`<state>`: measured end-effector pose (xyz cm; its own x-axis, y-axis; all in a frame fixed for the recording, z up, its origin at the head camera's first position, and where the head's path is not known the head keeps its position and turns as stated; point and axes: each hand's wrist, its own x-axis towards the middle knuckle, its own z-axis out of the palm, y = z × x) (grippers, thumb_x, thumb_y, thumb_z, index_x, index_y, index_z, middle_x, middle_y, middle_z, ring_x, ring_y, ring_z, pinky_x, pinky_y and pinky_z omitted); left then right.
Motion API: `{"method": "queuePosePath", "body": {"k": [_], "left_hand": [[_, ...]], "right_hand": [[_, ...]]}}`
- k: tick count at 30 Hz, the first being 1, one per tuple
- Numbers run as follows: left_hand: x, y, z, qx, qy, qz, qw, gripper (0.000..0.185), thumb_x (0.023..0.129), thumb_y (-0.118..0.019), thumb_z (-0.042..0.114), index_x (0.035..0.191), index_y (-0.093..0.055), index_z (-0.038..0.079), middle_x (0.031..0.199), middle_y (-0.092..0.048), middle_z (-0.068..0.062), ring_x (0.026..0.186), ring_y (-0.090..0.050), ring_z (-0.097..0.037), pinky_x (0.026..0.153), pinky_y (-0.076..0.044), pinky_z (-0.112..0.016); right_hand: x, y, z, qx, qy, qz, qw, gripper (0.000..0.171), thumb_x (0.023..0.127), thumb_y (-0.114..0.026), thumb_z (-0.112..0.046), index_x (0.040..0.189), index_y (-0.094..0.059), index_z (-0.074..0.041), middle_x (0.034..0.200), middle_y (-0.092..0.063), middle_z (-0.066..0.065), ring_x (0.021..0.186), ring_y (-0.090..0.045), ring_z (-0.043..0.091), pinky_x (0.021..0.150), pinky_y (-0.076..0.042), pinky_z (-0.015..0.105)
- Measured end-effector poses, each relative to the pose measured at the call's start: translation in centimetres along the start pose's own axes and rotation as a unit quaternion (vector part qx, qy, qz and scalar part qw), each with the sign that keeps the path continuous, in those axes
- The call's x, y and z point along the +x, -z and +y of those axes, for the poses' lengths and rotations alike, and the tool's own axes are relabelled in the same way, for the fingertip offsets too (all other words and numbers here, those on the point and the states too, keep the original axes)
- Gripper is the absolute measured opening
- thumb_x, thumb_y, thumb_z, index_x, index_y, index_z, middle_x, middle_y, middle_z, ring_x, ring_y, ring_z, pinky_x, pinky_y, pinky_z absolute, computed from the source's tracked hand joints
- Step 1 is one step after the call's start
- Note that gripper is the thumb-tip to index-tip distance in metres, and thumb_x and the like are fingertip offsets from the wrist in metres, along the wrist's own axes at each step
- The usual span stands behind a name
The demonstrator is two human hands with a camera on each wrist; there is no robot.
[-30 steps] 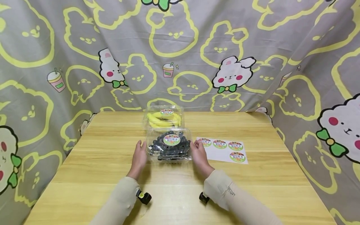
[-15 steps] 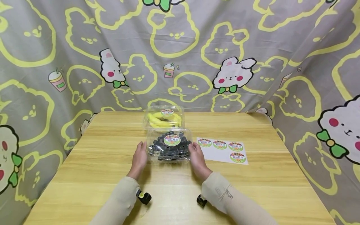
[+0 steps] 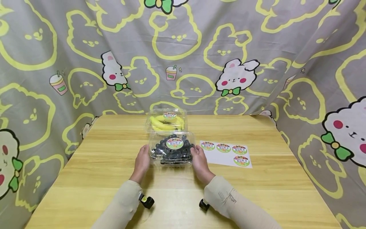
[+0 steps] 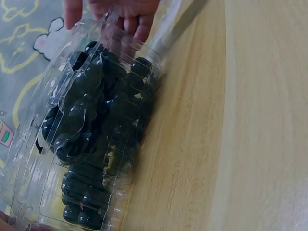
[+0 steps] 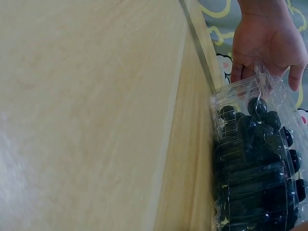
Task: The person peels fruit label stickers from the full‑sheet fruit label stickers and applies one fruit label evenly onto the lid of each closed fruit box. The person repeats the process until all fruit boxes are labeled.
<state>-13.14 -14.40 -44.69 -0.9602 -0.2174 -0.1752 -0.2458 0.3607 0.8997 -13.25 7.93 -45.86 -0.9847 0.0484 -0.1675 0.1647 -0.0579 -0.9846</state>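
Observation:
A clear plastic clamshell box of dark grapes (image 3: 163,154) sits on the table, a round fruit sticker (image 3: 174,143) on its lid. My left hand (image 3: 142,160) grips its left side; in the right wrist view the left thumb (image 5: 296,77) lies on the lid side, with fingers partly hidden by the clear rim. At the opposite side my right hand (image 3: 201,162) holds the box, and its fingers show through the plastic in the left wrist view. Directly behind stands a second clear box with bananas (image 3: 163,124), also bearing a round sticker (image 3: 170,115).
To the right of the grape box lies a white sticker sheet (image 3: 220,158) with several round stickers, close to my right hand. The wooden table (image 3: 114,133) reaches back to a grey cartoon-print curtain (image 3: 194,47) that also hangs along both sides.
My right hand has shifted slightly left, off the edge of the sticker sheet and in against the grape box. The left hand and both boxes have stayed in place.

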Motion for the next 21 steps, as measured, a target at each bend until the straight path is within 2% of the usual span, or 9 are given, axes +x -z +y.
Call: {"method": "queuePosePath", "body": {"k": [9,14,21], "left_hand": [[-0.01,-0.16,0.15,0.001,-0.006,0.019,0.9998,0.064,0.105,-0.019,0.046,0.148,-0.032,0.0,0.149,-0.034,-0.025,0.137,-0.028,-0.044,0.113,-0.02,-0.055],[-0.04,-0.27,0.17,0.011,-0.011,0.021,0.9996,0.067,0.104,-0.017,0.047,0.149,-0.031,-0.001,0.151,-0.031,-0.024,0.139,-0.025,-0.043,0.114,-0.018,-0.053],[0.07,-0.4,0.23,0.01,-0.022,0.026,0.9994,0.061,0.106,-0.02,0.039,0.148,-0.031,-0.003,0.153,-0.029,-0.023,0.141,-0.022,-0.042,0.116,-0.016,-0.05]], "right_hand": [[0.01,-0.04,0.14,0.004,0.005,0.014,1.0,0.057,0.104,-0.041,-0.022,0.148,-0.021,0.008,0.151,-0.028,0.028,0.139,-0.027,0.041,0.114,-0.024,0.048],[0.01,0.01,0.2,0.008,0.011,0.012,1.0,0.055,0.104,-0.04,-0.022,0.147,-0.021,0.008,0.151,-0.028,0.028,0.139,-0.027,0.041,0.114,-0.024,0.049],[-0.08,0.24,0.15,0.012,0.021,0.022,0.999,0.052,0.104,-0.041,-0.02,0.146,-0.025,0.007,0.149,-0.031,0.028,0.138,-0.03,0.041,0.113,-0.026,0.049]]}}
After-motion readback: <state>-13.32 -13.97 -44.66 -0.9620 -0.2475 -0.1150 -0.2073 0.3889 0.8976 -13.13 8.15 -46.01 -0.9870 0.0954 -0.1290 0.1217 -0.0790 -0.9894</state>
